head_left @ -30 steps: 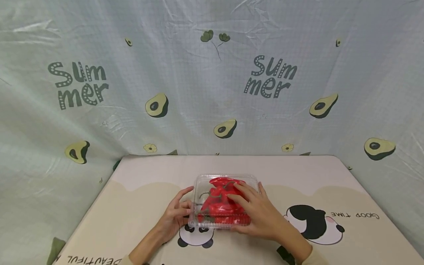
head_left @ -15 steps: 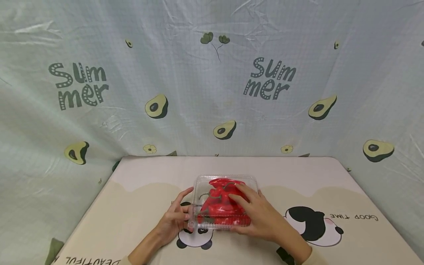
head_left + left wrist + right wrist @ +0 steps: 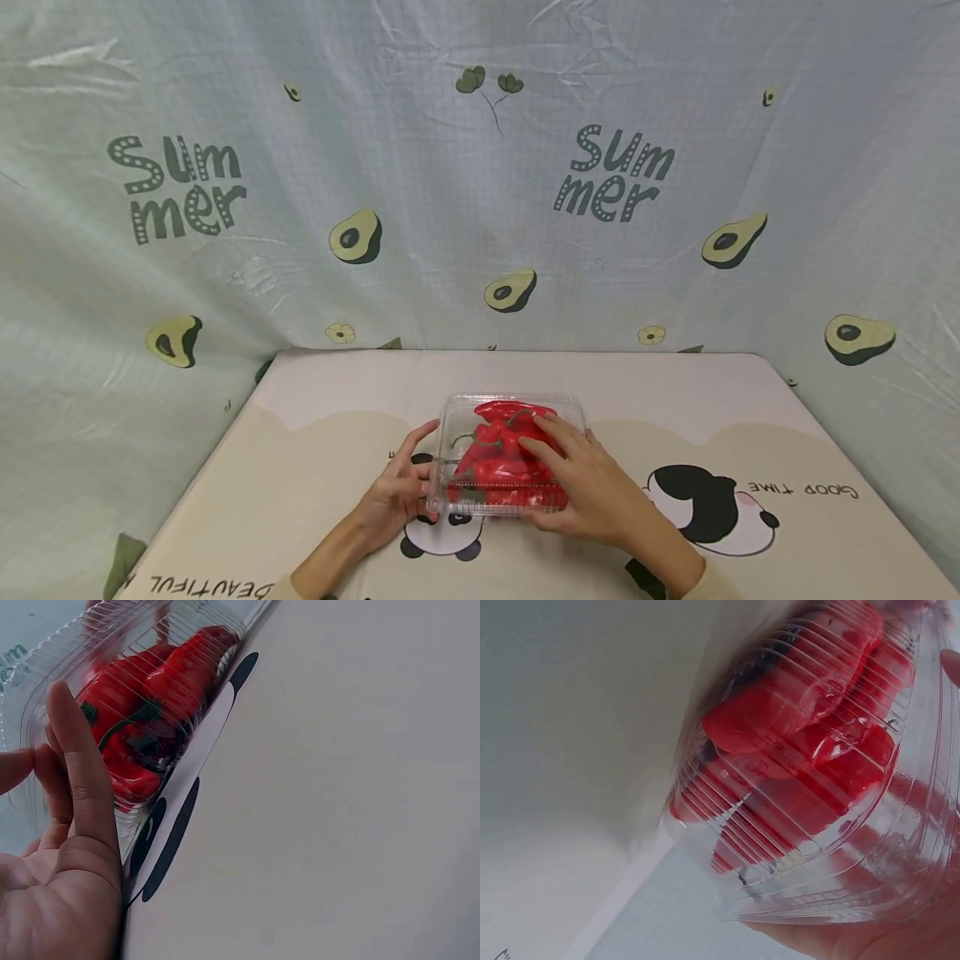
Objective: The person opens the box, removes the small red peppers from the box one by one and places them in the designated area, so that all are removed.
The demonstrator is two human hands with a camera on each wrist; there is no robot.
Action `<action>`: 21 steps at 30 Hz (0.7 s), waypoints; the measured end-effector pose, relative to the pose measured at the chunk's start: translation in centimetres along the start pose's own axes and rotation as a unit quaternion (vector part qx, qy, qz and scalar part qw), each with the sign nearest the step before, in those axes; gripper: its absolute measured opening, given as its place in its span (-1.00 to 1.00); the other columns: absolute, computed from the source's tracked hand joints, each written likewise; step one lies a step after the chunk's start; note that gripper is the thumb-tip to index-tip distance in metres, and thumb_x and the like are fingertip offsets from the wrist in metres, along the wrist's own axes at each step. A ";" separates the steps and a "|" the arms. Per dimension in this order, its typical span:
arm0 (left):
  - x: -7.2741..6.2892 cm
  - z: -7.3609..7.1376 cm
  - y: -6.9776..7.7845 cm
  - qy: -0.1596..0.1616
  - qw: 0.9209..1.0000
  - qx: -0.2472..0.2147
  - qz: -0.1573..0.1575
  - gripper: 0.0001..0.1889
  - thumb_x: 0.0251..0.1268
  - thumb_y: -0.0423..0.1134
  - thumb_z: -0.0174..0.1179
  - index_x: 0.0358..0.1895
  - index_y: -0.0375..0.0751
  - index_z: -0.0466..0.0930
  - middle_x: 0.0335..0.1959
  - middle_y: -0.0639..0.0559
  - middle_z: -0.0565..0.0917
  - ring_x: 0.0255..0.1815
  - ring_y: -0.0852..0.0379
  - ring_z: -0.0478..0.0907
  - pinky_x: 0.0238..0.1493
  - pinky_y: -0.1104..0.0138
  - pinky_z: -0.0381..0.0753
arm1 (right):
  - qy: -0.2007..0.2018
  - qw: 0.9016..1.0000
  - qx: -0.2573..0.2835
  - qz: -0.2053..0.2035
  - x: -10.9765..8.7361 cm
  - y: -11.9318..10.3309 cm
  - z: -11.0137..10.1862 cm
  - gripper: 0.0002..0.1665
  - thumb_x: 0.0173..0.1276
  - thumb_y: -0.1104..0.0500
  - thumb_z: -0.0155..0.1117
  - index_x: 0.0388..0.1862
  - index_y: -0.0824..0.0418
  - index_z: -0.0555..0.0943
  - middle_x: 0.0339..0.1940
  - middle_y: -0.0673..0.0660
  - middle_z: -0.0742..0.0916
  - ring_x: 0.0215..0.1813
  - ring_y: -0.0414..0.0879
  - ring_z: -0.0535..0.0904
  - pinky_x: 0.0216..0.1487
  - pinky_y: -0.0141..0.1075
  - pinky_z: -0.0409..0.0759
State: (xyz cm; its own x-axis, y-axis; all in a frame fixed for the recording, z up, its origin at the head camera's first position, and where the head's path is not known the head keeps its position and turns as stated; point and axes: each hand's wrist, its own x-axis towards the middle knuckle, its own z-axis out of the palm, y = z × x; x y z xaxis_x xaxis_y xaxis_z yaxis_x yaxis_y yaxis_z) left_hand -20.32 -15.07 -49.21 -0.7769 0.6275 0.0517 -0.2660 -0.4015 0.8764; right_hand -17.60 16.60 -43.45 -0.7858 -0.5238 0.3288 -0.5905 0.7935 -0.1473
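Note:
A clear plastic clamshell container [image 3: 457, 417], lid down, sits at the middle of the table. Inside it are several red peppers [image 3: 495, 467] with green stems; dark green bits show among them in the left wrist view. My left hand [image 3: 390, 500] grips the near left corner, one finger stretched along the side. Over the right part of the container spreads my right hand [image 3: 592, 487], two fingertips on the lid and the thumb at the near edge. In the right wrist view, ribbed plastic [image 3: 780, 802] fills the middle, with fingers at its edges.
The pale tablecloth [image 3: 337, 425] carries printed pandas and lettering. A curtain [image 3: 450, 183] with avocado prints hangs behind the table and along both sides. Near the right forearm a dark green patch [image 3: 647, 577] shows.
My right hand's farther finger, raised beyond the container's right edge at first, has lowered against that side. The container and left hand have stayed nearly in place.

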 end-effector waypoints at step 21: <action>-0.3 -0.3 0.3 -0.029 0.999 -0.020 -0.026 0.05 0.22 -0.56 -0.13 0.67 0.22 -0.43 0.07 -0.09 0.63 -0.25 0.13 0.69 -0.08 0.22 0.73 | -0.020 1.000 0.005 0.014 0.1 -0.2 -0.2 0.03 -0.01 -0.36 0.55 0.47 -0.12 0.47 0.55 0.10 0.46 0.55 0.13 0.37 0.24 0.41 0.50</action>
State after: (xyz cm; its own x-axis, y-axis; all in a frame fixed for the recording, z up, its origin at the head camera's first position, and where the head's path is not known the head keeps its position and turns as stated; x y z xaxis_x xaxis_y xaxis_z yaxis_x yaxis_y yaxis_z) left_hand -20.36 -15.56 -49.11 -0.7275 0.6852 0.0343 -0.3288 -0.3921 0.8592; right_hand -17.53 16.46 -43.25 -0.8082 -0.5138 0.2878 -0.5702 0.8049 -0.1642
